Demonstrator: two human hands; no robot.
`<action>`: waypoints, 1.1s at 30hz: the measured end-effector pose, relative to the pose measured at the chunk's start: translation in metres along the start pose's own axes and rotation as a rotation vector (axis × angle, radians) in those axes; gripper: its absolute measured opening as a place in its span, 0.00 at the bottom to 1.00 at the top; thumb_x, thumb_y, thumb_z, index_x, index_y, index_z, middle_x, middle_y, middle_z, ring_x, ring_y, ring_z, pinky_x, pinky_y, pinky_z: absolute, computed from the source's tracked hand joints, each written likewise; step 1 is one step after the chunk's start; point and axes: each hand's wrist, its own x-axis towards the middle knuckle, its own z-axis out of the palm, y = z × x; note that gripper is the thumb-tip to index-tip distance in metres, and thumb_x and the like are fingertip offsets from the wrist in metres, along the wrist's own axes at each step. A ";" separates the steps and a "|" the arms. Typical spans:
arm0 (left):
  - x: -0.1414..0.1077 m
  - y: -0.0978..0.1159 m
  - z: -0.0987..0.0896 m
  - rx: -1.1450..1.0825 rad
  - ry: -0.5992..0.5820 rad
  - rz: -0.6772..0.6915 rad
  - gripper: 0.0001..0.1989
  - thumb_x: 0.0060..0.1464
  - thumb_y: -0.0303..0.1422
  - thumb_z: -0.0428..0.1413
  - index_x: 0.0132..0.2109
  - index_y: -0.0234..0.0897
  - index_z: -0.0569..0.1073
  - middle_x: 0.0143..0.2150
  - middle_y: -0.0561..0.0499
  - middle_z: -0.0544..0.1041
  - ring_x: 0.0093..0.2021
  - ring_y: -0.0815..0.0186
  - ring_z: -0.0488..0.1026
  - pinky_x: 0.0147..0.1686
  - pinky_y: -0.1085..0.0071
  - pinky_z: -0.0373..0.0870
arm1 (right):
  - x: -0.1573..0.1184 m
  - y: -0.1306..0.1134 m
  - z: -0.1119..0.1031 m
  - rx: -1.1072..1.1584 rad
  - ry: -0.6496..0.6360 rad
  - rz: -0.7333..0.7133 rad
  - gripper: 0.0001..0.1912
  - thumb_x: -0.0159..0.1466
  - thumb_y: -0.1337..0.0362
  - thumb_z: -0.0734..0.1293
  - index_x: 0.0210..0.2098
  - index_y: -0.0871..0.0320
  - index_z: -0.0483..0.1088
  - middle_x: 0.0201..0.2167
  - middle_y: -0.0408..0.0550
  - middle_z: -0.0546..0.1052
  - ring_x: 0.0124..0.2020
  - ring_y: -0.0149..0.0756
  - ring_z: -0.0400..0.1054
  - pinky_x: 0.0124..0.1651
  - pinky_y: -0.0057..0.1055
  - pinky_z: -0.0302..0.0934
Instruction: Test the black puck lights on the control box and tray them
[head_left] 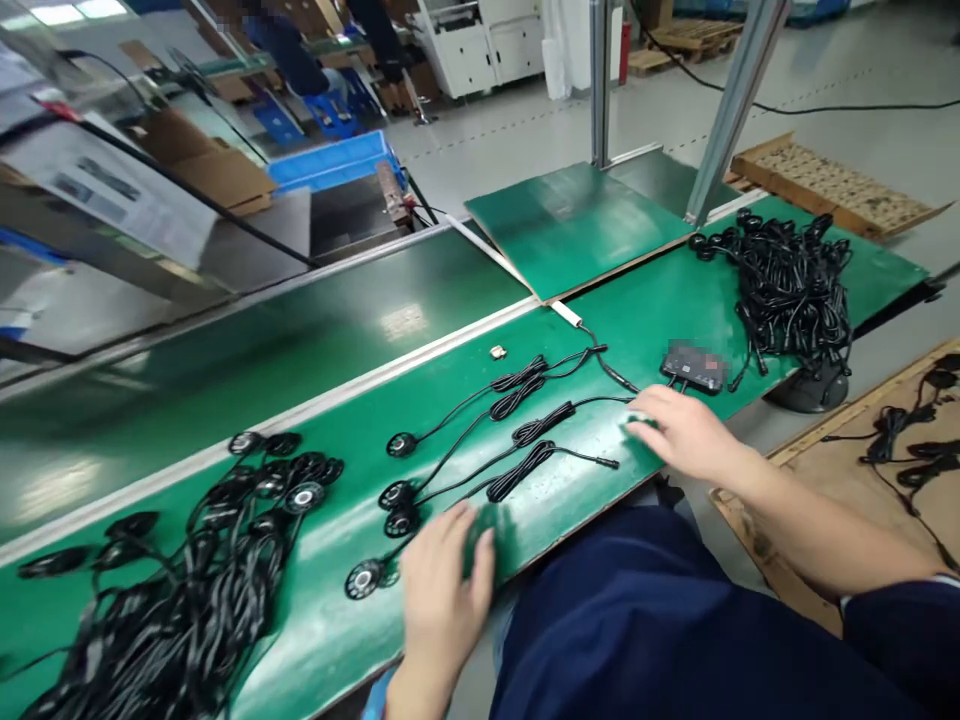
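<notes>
My left hand [446, 580] is held low over the front of the green bench, thumb apart from the fingers, nothing seen between them. Its fingertips are beside a camera-like round black piece [364, 578] and its cable. Coiled black cables [523, 470] lie beyond it, with more round black heads [401, 444] at their left ends. My right hand [686, 430] has curled fingers with a gap at the thumb; it is slightly blurred. Cable ends meet at its index finger, and contact is unclear. Just behind it lies a flat black box [693, 369] with short leads.
A big heap of black cables [187, 590] covers the bench's left; another pile [795, 280] is at the right end. A white plug piece [566, 314] and a small connector [498, 352] lie behind the coils. A raised green board [577, 225] and metal post [735, 110] stand beyond.
</notes>
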 end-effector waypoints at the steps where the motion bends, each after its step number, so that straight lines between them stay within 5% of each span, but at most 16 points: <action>1: 0.014 0.017 0.010 -0.071 -0.069 0.085 0.20 0.62 0.28 0.59 0.60 0.35 0.69 0.54 0.37 0.77 0.54 0.52 0.74 0.54 0.55 0.69 | -0.009 0.012 -0.011 -0.035 -0.006 0.065 0.11 0.72 0.60 0.64 0.50 0.57 0.74 0.48 0.53 0.77 0.46 0.42 0.73 0.49 0.38 0.69; 4: 0.060 0.060 0.046 -0.168 -0.277 0.283 0.17 0.66 0.31 0.55 0.60 0.34 0.69 0.55 0.36 0.75 0.55 0.51 0.71 0.52 0.55 0.69 | -0.023 0.044 -0.025 -0.051 -0.084 0.124 0.12 0.70 0.58 0.64 0.46 0.57 0.75 0.45 0.52 0.77 0.38 0.40 0.74 0.41 0.37 0.70; 7: 0.094 0.079 0.086 -0.115 -0.452 0.290 0.09 0.69 0.34 0.51 0.48 0.37 0.74 0.43 0.42 0.75 0.45 0.55 0.71 0.42 0.59 0.68 | -0.022 0.066 -0.016 0.019 -0.126 0.108 0.13 0.68 0.55 0.64 0.42 0.56 0.75 0.41 0.50 0.78 0.29 0.35 0.71 0.34 0.35 0.68; 13: 0.115 0.089 0.142 -0.295 -0.419 0.150 0.11 0.72 0.33 0.45 0.44 0.36 0.70 0.39 0.45 0.74 0.42 0.59 0.68 0.43 0.62 0.66 | -0.012 0.075 0.000 0.083 -0.072 0.088 0.14 0.70 0.51 0.65 0.38 0.53 0.76 0.39 0.49 0.80 0.38 0.41 0.75 0.41 0.36 0.67; 17: 0.120 0.104 0.153 -0.546 -0.350 0.032 0.04 0.69 0.29 0.48 0.45 0.37 0.68 0.39 0.46 0.74 0.41 0.59 0.70 0.44 0.63 0.69 | -0.018 0.064 0.000 0.211 -0.003 0.119 0.13 0.72 0.55 0.64 0.42 0.53 0.78 0.41 0.48 0.81 0.42 0.39 0.76 0.47 0.35 0.67; 21: 0.123 0.104 0.159 -0.631 -0.346 -0.017 0.03 0.68 0.28 0.49 0.45 0.39 0.67 0.40 0.47 0.74 0.40 0.61 0.72 0.42 0.65 0.71 | -0.025 0.062 0.008 0.384 0.097 0.168 0.12 0.72 0.57 0.65 0.45 0.55 0.78 0.39 0.48 0.80 0.37 0.35 0.74 0.42 0.32 0.67; 33: 0.129 0.111 0.160 -0.514 -0.316 0.177 0.05 0.68 0.27 0.50 0.45 0.37 0.72 0.38 0.46 0.76 0.39 0.61 0.72 0.41 0.64 0.71 | -0.029 0.058 0.010 0.293 0.115 0.077 0.14 0.74 0.60 0.62 0.48 0.56 0.78 0.39 0.50 0.81 0.40 0.37 0.75 0.45 0.34 0.70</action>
